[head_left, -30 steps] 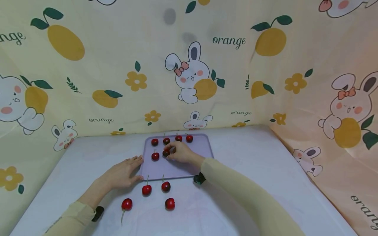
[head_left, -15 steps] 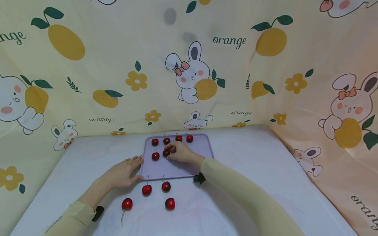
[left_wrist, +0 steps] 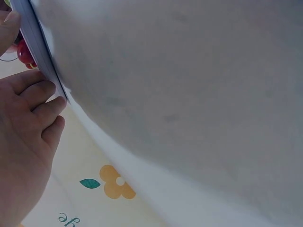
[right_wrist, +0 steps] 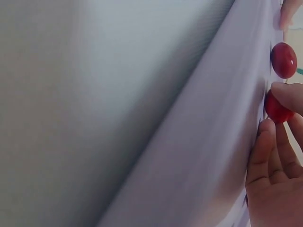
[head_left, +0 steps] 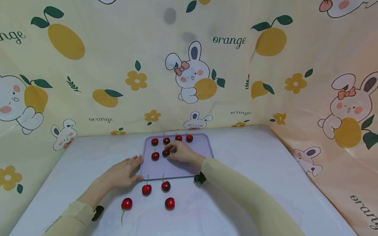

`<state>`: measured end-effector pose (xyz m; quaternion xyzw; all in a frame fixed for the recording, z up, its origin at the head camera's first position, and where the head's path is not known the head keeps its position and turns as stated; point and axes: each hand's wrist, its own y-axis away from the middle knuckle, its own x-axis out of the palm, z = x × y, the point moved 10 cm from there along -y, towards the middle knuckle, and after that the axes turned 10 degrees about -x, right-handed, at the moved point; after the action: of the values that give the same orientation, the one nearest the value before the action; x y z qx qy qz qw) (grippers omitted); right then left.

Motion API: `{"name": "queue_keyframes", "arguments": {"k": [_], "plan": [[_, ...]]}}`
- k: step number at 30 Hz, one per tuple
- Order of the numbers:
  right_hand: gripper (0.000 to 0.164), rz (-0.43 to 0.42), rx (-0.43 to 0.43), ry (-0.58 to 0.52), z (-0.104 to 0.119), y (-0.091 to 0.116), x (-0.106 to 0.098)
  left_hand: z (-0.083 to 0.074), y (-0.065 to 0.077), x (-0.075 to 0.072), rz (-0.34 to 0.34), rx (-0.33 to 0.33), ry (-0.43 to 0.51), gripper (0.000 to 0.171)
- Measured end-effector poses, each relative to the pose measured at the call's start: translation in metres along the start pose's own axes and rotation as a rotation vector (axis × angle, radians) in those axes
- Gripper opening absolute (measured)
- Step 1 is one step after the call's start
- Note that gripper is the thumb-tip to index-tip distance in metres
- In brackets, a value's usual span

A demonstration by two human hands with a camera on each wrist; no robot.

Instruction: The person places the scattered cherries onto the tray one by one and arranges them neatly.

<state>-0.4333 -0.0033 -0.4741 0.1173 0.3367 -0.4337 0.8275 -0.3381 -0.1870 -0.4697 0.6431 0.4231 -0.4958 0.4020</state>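
On the lavender tray [head_left: 177, 172], my right hand [head_left: 182, 153] pinches a dark red cherry [head_left: 165, 153] low over the surface. The right wrist view has the thumb laid against that cherry [right_wrist: 278, 109], with another cherry [right_wrist: 284, 60] close beside it. Left of the pinched one sits a cherry [head_left: 155, 156] with its stem up. A row of cherries, among them one at the far left [head_left: 155, 142] and one at the right [head_left: 189, 138], lines the tray's back. My left hand [head_left: 124, 172] rests with extended fingers against the tray's left edge, and its fingers [left_wrist: 49, 111] touch the rim there.
In front of the tray, several cherries lie on the white table [head_left: 251, 196]: two with upright stems [head_left: 146, 189], one at the left [head_left: 127, 204] with its stem toward me, and one [head_left: 170, 204] nearer the middle. A patterned curtain [head_left: 118, 65] hangs behind.
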Motion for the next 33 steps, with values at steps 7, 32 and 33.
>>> {"name": "queue_keyframes", "arguments": {"k": [7,32,33], "plan": [[0.042,-0.010,0.000,-0.019,0.000,0.006,-0.006,-0.001,0.000,0.000,0.011,-0.005,0.004,0.076],[0.033,0.074,-0.184,-0.086,0.043,0.093,0.000,-0.001,-0.001,0.001,0.004,0.011,-0.025,0.077],[0.033,0.078,-0.187,-0.099,0.045,0.096,0.002,-0.001,-0.001,0.001,0.005,0.011,-0.027,0.077]]}}
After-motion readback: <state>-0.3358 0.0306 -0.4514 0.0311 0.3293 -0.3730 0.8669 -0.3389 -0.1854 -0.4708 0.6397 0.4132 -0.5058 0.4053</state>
